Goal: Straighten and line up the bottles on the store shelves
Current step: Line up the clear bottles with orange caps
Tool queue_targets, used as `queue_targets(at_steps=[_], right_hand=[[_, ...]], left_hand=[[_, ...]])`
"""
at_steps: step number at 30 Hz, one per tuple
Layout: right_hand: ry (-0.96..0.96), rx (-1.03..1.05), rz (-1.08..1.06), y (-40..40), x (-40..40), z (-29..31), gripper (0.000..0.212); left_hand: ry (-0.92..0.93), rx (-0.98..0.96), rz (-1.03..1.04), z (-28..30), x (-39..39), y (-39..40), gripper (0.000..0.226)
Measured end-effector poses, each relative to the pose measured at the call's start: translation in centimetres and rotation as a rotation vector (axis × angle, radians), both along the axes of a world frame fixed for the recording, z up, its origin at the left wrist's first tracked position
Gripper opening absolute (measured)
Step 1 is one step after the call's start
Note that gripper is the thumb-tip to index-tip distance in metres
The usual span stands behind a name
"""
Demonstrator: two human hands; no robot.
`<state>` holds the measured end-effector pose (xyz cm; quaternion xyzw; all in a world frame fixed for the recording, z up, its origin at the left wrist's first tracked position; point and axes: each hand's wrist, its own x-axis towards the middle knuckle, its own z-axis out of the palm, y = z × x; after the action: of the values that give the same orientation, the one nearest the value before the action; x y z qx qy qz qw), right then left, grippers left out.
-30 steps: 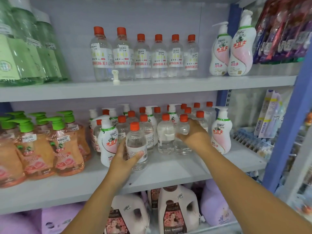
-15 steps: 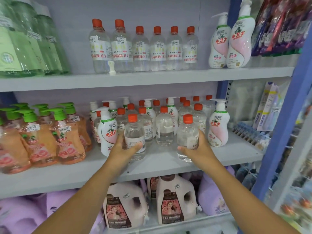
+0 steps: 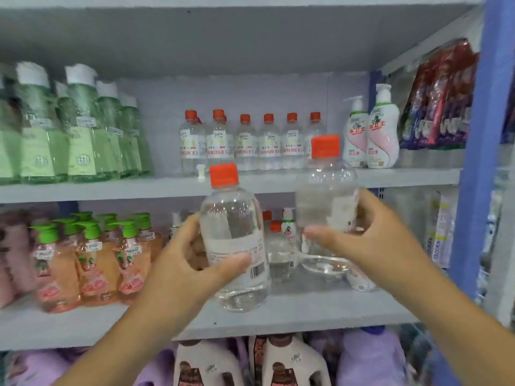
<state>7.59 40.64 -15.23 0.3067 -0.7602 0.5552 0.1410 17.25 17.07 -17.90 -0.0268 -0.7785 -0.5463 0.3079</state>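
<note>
bright even light, soft motion blur throughout, edges bowed by wide-angle lens

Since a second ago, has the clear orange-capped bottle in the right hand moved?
Yes. The clear orange-capped bottle in the right hand has come up off the grey middle shelf; its cap now overlaps the upper shelf's bottle row.

Head camera faces the store shelves [image 3: 278,182] closely, straight on

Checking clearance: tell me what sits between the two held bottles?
Head view: between left bottle and right bottle, only shelved orange-capped bottle and pump bottle behind.
</note>
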Motion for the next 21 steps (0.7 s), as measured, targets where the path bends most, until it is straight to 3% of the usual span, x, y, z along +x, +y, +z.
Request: queue_targets(at_steps=[4, 7, 10, 14, 18, 21], right_hand=[[0.076, -0.037, 0.025, -1.0, -1.3, 7.9, 0.060], [0.086, -0.003, -0.003, -2.8, -5.1, 11.5, 0.055], [0.057, 0.062, -0.069, -5.2, -9.9, 12.6, 0.066], [0.003, 0.195, -0.170, -7.5, -16.1, 12.3, 0.089], [0.048, 0.307, -0.243, -9.2, -20.8, 12.4, 0.111], [-0.037, 0.436, -0.289, -10.5, -22.4, 13.1, 0.126]], left_hand=[[0.098, -0.184, 0.035, 8.3, 0.6, 0.8, 0.054], [0.111, -0.294, 0.115, 12.6, -2.0, 0.1, 0.051], [0.016, -0.321, 0.198, 15.8, -6.6, -1.5, 0.045], [-0.165, -0.435, 0.256, 17.7, -13.3, -4.1, 0.060], [-0.294, -0.571, 0.254, 18.3, -18.8, -6.4, 0.059], [-0.370, -0.592, 0.221, 18.4, -22.2, -7.5, 0.068]])
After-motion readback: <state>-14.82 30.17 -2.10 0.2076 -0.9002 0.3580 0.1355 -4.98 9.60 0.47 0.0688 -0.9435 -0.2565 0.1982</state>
